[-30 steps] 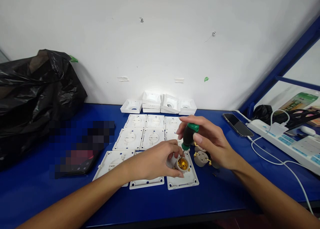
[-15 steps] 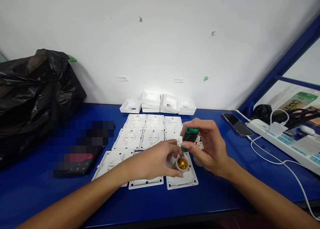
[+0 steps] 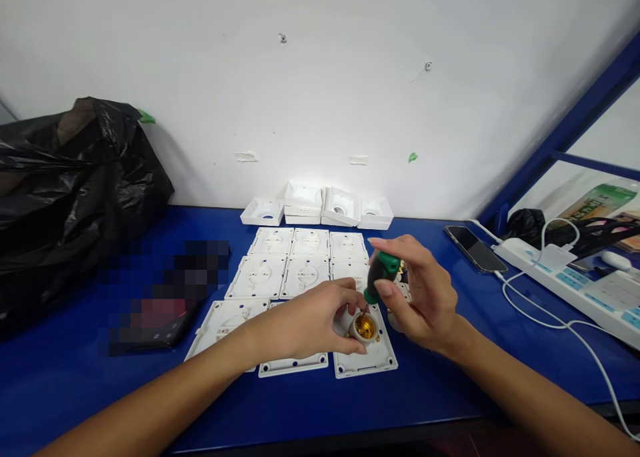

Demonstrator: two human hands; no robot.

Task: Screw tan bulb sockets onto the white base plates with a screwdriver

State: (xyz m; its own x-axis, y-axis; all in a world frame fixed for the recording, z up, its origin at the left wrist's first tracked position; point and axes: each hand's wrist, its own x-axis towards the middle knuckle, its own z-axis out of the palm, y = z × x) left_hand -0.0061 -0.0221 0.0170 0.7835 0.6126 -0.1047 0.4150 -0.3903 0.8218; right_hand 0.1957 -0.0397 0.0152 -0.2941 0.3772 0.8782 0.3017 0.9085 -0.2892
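My left hand [image 3: 325, 317] grips the rim of a round white lamp socket [image 3: 363, 328] with a brass inside. The socket sits on a square white plate [image 3: 367, 367] at the near right of rows of similar plates. My right hand [image 3: 417, 290] holds a short green and black screwdriver [image 3: 381, 275] between thumb and fingers, its handle tilted above the socket. Its lower end points down toward the brass part; the tip is too small to make out. Small brass and white parts [image 3: 401, 287] are partly hidden behind my right hand.
White square boxes [image 3: 303, 204] stand along the wall. A black plastic bag [image 3: 75, 190] and a dark, partly blurred device [image 3: 160, 320] lie on the left. At the right are a phone [image 3: 475, 248], a power strip [image 3: 565, 277] and white cables [image 3: 540, 310].
The screwdriver handle has tilted to the right and my right hand has turned slightly with it. My left hand stays at the socket.
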